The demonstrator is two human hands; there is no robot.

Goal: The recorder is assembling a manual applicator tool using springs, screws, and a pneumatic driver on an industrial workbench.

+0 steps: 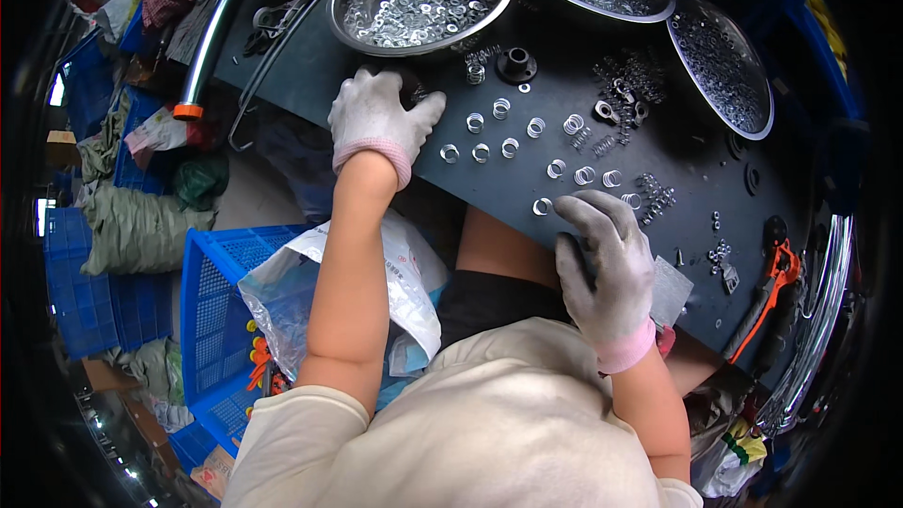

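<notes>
My left hand (pixel 376 118), in a grey-white glove with a pink cuff, is at the table's left part just below a steel bowl. Its fingers and thumb bend round a dark round part (pixel 412 89), mostly hidden by the glove. My right hand (pixel 607 268), gloved alike, hovers at the table's near edge with thumb and fingers apart, nothing visible in it. Close to its fingertips lies a short coil spring (pixel 543 207). Several more coil springs (pixel 481 152) stand in loose rows between the hands. Beyond them sit a black flanged part (pixel 515 66) and a small washer (pixel 525 88).
A steel bowl of washers (pixel 423 42) and two more bowls of small metal parts (pixel 597 9) (pixel 724 85) line the far side. Loose springs (pixel 630 75) lie heaped before them. Orange-handled pliers (pixel 779 268) rest at right. A blue crate (pixel 212 320) with plastic bags stands lower left.
</notes>
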